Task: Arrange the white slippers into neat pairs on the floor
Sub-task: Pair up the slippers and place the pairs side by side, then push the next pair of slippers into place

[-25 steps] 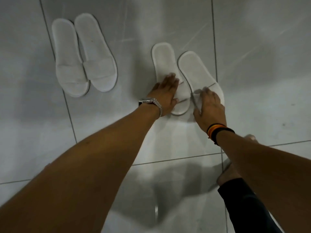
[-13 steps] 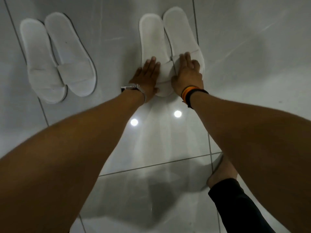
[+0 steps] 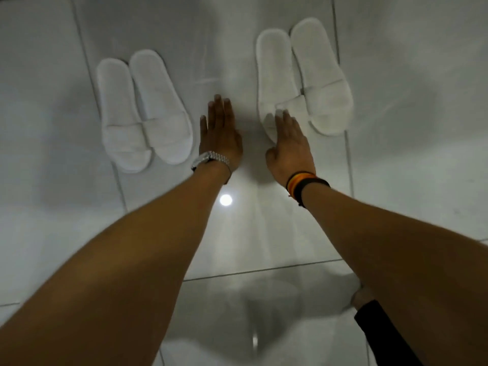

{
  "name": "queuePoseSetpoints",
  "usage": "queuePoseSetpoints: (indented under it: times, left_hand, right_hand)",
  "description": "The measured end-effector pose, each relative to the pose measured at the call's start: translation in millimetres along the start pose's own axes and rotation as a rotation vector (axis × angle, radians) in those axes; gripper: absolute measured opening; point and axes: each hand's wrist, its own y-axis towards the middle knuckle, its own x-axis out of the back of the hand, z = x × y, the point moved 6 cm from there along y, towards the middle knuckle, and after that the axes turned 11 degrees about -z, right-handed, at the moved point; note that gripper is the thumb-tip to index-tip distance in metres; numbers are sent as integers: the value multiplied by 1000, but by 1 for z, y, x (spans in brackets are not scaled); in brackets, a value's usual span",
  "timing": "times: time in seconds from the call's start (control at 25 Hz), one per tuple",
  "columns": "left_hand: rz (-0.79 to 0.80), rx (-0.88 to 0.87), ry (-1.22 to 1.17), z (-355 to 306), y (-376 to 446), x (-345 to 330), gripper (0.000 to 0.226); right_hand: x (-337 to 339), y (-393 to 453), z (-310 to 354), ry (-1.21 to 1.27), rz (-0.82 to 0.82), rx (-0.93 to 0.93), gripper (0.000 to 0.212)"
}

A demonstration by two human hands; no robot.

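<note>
Two pairs of white slippers lie side by side on the grey tiled floor. The left pair sits at the left, toes toward me. The right pair lies further back and to the right. My left hand, with a silver watch, is flat and open over the bare floor between the pairs, holding nothing. My right hand, with orange and black bands at the wrist, is open with its fingertips over the toe of the right pair's left slipper; it grips nothing.
The glossy floor tiles reflect a ceiling light. A bare foot and a black trouser leg show at the lower right.
Both hands have drawn back from the right pair. My left hand has moved left onto the bare floor. The right pair now lies together, and the view has shifted.
</note>
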Motion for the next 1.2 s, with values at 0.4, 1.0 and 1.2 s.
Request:
queuePoseSetpoints:
  times: [0.4, 1.0, 1.2]
  left_hand:
    - [106, 240, -120, 241, -54, 16, 69]
    - [87, 375, -178, 437, -87, 71, 63]
    - [85, 374, -180, 427, -80, 69, 64]
  right_hand:
    - [-168, 6, 198, -174, 252, 169, 74]
    - [-268, -71, 350, -219, 345, 293, 75]
    - [-260, -67, 341, -237, 361, 333, 76]
